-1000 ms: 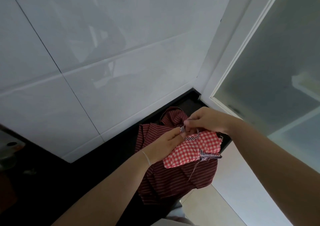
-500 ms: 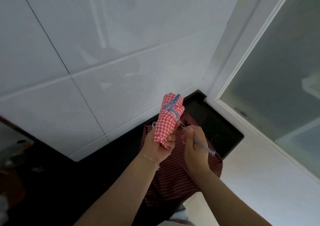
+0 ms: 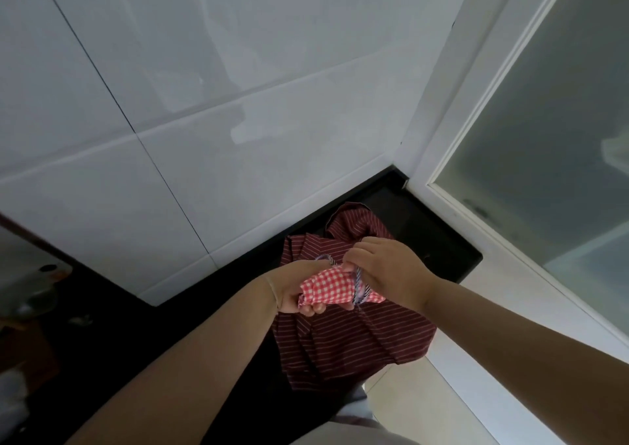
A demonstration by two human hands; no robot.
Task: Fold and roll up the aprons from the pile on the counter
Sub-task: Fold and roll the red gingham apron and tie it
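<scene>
A small rolled red-and-white checked apron (image 3: 332,288) lies level between my hands above the counter. My left hand (image 3: 292,291) grips its left end from underneath, fingers curled round the roll. My right hand (image 3: 384,271) pinches the striped blue-and-white tie string (image 3: 358,283), which loops round the roll's right part. Below both hands a dark red striped apron (image 3: 347,339) lies crumpled on the black counter (image 3: 439,243), one edge hanging over the front.
White wall tiles (image 3: 204,121) rise behind the counter. A white-framed frosted glass door (image 3: 544,138) stands on the right. Dim kitchen items (image 3: 37,288) sit at the far left on the counter. Pale floor (image 3: 425,407) shows below.
The checked roll has gone from standing upright in my left hand to lying level and lower. My right hand has moved up over the roll's right end with the string.
</scene>
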